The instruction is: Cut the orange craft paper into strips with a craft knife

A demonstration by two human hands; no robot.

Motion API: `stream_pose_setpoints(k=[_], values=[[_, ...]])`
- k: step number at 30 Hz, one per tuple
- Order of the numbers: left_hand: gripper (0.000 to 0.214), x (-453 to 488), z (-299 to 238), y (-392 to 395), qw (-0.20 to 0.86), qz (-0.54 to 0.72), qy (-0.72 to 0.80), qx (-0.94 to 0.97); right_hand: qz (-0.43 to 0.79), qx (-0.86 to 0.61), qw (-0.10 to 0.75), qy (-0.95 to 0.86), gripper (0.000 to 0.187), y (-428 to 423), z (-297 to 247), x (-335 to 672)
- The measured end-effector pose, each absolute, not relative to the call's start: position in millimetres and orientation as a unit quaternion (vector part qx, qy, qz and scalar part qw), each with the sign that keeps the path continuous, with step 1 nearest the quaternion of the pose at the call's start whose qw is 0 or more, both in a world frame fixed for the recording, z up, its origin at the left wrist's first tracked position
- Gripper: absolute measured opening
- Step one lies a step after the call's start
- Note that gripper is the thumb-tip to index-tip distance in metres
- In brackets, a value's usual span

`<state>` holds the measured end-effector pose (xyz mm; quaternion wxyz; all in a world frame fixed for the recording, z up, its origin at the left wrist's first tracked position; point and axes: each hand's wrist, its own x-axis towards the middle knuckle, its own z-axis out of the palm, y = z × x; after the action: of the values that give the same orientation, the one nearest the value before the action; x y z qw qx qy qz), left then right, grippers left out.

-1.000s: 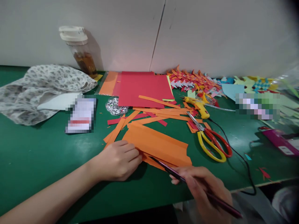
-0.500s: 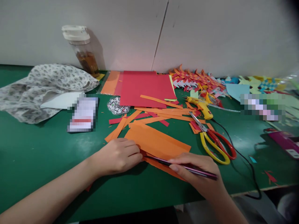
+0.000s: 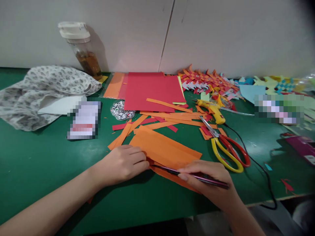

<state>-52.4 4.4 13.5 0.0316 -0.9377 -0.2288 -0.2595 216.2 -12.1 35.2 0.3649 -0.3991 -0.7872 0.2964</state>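
My left hand [image 3: 131, 164] is closed on the left end of a folded sheet of orange paper [image 3: 163, 146], its fingertips curled at the fold. Between thumb and fingers of my right hand [image 3: 209, 178] is a slim purple-and-black pen-like tool [image 3: 169, 169]; I cannot tell if it is a pen or a craft knife. Its tip lies in the fold between the two layers of paper, close to my left fingertips. Orange paper strips [image 3: 169, 116] and red ones are scattered just beyond the sheet.
Scissors [image 3: 222, 144] with yellow and red handles lie to the right, below a yellow glue gun [image 3: 211, 108] with a black cord. Red paper [image 3: 155, 90], a bag of googly eyes [image 3: 121, 109], a phone [image 3: 85, 119], patterned cloth [image 3: 56, 82] and a bottle [image 3: 83, 55] stand behind.
The camera view has shifted slightly. Both hands, the orange paper and the pen-like tool hold nearly the same position.
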Motion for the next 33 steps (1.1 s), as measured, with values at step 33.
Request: stream_pose_setpoints(k=[33], values=[[0.034,-37,12,-1,0.055,-0.279,-0.299,-0.911,0.290,-0.447,0.361,-0.765,0.011,-17,31,218]])
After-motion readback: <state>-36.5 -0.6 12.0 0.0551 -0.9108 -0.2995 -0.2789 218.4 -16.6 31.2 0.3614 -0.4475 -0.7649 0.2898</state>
